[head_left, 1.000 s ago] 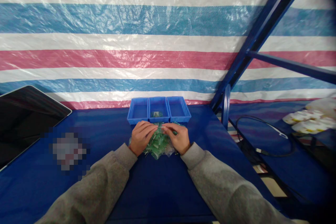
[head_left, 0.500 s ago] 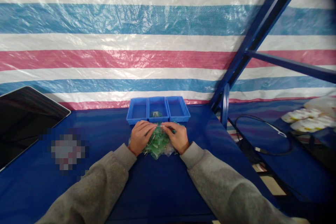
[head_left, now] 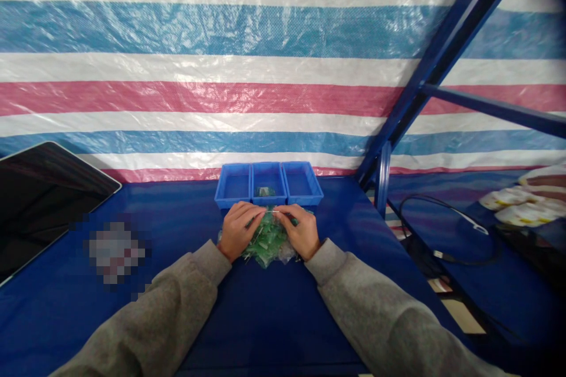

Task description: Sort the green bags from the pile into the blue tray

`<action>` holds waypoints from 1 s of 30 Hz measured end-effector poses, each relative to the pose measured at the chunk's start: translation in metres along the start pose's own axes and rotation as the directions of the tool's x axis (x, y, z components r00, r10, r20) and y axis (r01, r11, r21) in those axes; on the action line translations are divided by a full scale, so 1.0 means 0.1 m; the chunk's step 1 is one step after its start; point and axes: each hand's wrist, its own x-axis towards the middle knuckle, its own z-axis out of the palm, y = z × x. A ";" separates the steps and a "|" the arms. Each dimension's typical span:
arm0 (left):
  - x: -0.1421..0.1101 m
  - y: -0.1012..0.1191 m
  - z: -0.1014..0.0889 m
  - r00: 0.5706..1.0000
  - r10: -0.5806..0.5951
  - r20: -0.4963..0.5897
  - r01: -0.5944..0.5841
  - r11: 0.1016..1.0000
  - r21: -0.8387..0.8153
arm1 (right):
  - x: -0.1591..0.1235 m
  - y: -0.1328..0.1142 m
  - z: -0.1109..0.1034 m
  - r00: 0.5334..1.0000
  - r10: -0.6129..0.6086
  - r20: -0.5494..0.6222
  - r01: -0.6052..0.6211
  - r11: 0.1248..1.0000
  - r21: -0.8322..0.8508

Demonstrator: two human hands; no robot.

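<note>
My left hand (head_left: 239, 228) and my right hand (head_left: 303, 228) meet over a pile of small green and clear plastic packets (head_left: 267, 240). Between my pinched fingertips runs a thin whitish stick-like piece (head_left: 275, 211), one end at each hand; its exact kind is too small to make out. A bit of dark green shows by the fingers of my right hand. Just beyond my hands stand three blue plastic bins (head_left: 304, 194) side by side. Inside the middle one lies a green and clear packet (head_left: 265, 191); the outer two show bare floors.
A dark flat screen (head_left: 48, 206) leans at the left, with a pixelated patch on the blue table (head_left: 265, 318) below it. Blue metal frame bars (head_left: 407, 91) rise at the right. Beyond them lie a black cable (head_left: 446, 256) and white-and-yellow items (head_left: 526, 206).
The view has shifted slightly, so the bins and frame sit a little further right. Both hands keep nearly the same pinch on the thin piece.
</note>
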 end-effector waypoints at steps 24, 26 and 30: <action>0.04 -0.10 -0.04 1.000 0.019 0.011 -0.019 0.999 0.039 | 0.03 0.01 0.01 1.000 0.016 -0.022 -0.016 1.000 0.004; 0.01 -0.10 -0.03 1.000 0.030 0.010 -0.030 0.999 0.045 | 0.03 0.01 0.01 0.999 0.026 -0.019 -0.026 1.000 0.000; 0.01 -0.10 -0.01 1.000 0.020 0.020 -0.021 0.998 0.051 | 0.02 0.02 0.02 1.000 0.021 -0.012 -0.021 1.000 0.004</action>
